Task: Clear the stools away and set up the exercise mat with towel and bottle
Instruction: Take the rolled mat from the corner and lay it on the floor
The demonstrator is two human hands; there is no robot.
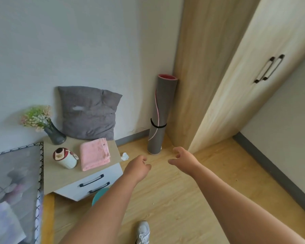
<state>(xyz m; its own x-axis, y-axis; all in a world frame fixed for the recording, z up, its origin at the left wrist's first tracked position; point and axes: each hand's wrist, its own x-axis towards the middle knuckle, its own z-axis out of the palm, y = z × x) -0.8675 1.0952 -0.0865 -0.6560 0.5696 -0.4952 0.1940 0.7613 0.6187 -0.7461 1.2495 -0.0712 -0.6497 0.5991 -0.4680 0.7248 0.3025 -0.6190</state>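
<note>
The left hand (137, 167) and right hand (182, 158) reach forward above the floor (192, 199), fingers loosely curled and grasping nothing. The rolled grey mat (159, 113) stands upright in the far corner against the wardrobe (201, 67), just beyond the right hand. On the tabletop (60, 178) at left lies the folded pink towel (94, 154), with the white bottle (65, 158) just left of it.

Bare floor (183, 191) runs from the left grip (137, 167) and right grip (182, 158) to the rolled mat (158, 113), with nothing between. The mat stands upright in the far corner. The wall (95, 41) is close behind it and the wardrobe (192, 85) side panel close on its right, so only its near and left sides are free. At left the worktop (50, 173) corner juts out, with a crumpled tissue (124, 156) on the floor beside it.
</note>
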